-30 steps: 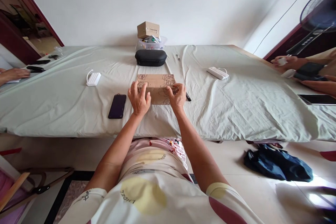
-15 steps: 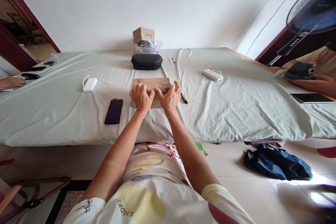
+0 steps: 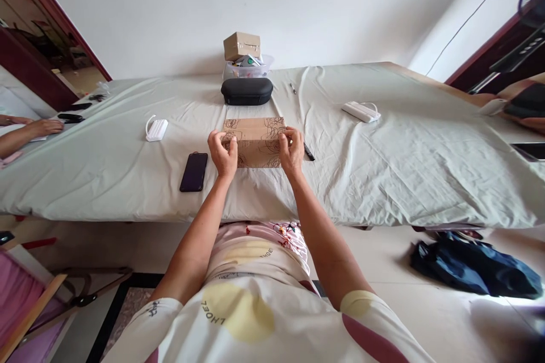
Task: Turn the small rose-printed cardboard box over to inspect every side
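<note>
A brown cardboard box (image 3: 258, 153) with dark scribbled drawings near its corners sits on the cloth in front of me. My left hand (image 3: 223, 154) grips its left end, the thumb on the near side and the fingers curled around the edge. At the right end my right hand (image 3: 292, 151) holds it the same way. Just past that hand lies a black marker (image 3: 309, 152), partly hidden by it. A dark phone (image 3: 193, 172) rests to the left of my left hand.
Behind the box stand a black zip case (image 3: 247, 92) and a plastic basket (image 3: 268, 65) with a small carton (image 3: 242, 46) on top. White power banks (image 3: 157, 130) lie left and right. Another person's hand (image 3: 46, 127) is at the far left; someone sits at the right.
My hands have moved apart from the middle of the box's top to its two ends, uncovering its front face. The camera view has shifted a little.
</note>
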`<control>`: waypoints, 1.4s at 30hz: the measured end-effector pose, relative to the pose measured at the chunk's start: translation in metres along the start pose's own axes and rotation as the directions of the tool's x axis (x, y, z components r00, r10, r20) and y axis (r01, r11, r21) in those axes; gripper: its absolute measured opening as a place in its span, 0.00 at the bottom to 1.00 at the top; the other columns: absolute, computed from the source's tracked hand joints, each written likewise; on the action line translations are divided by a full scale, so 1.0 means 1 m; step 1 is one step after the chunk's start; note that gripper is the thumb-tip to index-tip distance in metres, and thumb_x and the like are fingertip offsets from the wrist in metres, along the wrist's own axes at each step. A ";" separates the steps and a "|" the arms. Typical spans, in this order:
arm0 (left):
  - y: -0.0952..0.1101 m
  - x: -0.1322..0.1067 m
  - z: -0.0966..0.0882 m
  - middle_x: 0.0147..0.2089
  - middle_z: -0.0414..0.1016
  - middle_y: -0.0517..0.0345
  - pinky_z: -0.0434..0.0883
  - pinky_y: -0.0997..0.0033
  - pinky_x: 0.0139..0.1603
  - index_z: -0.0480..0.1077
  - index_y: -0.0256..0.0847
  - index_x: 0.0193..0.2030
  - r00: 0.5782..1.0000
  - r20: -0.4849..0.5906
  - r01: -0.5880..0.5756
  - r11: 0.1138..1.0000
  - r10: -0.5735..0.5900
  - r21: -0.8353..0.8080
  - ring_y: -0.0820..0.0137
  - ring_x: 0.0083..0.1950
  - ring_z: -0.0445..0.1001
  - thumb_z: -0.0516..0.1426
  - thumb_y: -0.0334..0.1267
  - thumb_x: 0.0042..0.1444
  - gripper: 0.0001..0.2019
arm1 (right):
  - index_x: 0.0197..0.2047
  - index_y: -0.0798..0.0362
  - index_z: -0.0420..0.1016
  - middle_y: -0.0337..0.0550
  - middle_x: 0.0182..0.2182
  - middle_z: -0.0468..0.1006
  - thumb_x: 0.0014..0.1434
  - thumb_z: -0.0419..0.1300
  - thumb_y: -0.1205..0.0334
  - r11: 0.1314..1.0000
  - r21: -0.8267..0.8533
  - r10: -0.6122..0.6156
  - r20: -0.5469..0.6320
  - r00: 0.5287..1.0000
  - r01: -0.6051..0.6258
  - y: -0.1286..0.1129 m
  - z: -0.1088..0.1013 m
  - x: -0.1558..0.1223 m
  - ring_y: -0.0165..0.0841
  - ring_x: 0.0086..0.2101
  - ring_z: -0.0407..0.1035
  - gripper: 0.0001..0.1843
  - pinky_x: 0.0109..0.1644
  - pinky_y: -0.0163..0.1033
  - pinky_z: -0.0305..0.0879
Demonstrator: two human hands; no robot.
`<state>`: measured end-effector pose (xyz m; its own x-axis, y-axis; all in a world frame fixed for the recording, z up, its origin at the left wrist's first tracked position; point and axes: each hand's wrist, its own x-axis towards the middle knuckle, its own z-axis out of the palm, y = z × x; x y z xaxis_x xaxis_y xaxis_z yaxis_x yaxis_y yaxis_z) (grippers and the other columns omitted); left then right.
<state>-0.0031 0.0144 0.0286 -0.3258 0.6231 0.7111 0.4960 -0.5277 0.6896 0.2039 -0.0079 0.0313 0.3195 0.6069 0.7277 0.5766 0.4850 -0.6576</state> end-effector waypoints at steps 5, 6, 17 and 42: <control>-0.021 -0.016 -0.001 0.52 0.74 0.45 0.74 0.66 0.54 0.65 0.41 0.51 0.987 0.035 0.160 0.984 -0.157 -0.082 0.62 0.53 0.76 0.60 0.53 0.64 0.19 | 0.55 0.48 0.71 0.48 0.50 0.77 0.66 0.55 0.38 0.963 0.226 0.143 0.041 0.989 -0.148 0.020 -0.001 -0.010 0.39 0.48 0.73 0.25 0.53 0.46 0.73; -0.025 -0.019 -0.001 0.51 0.74 0.45 0.74 0.66 0.52 0.65 0.41 0.50 0.983 0.054 0.182 0.980 -0.178 -0.081 0.62 0.52 0.77 0.60 0.53 0.64 0.19 | 0.54 0.48 0.71 0.47 0.47 0.77 0.65 0.56 0.37 0.947 0.256 0.178 0.074 0.981 -0.192 0.026 -0.001 -0.013 0.38 0.46 0.73 0.26 0.52 0.46 0.73; -0.055 -0.035 0.000 0.42 0.76 0.50 0.75 0.57 0.54 0.63 0.43 0.39 0.934 0.243 0.203 0.950 -0.260 0.236 0.59 0.46 0.77 0.66 0.40 0.56 0.14 | 0.40 0.50 0.72 0.45 0.37 0.80 0.56 0.62 0.57 0.918 -0.144 0.396 0.303 0.867 -0.369 0.060 -0.017 -0.032 0.39 0.38 0.73 0.09 0.51 0.50 0.71; -0.035 -0.033 -0.017 0.51 0.77 0.46 0.73 0.67 0.55 0.71 0.40 0.49 0.980 0.185 0.044 0.985 -0.075 0.169 0.64 0.54 0.76 0.51 0.41 0.69 0.11 | 0.49 0.51 0.71 0.37 0.31 0.71 0.65 0.54 0.54 0.959 -0.002 0.282 0.011 0.959 -0.282 0.042 -0.010 -0.037 0.33 0.33 0.69 0.13 0.44 0.41 0.70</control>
<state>-0.0228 0.0023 -0.0166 -0.2080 0.7570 0.6195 0.6104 -0.3944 0.6869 0.2239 -0.0165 -0.0214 0.4609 0.7260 0.5104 0.4646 0.2926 -0.8358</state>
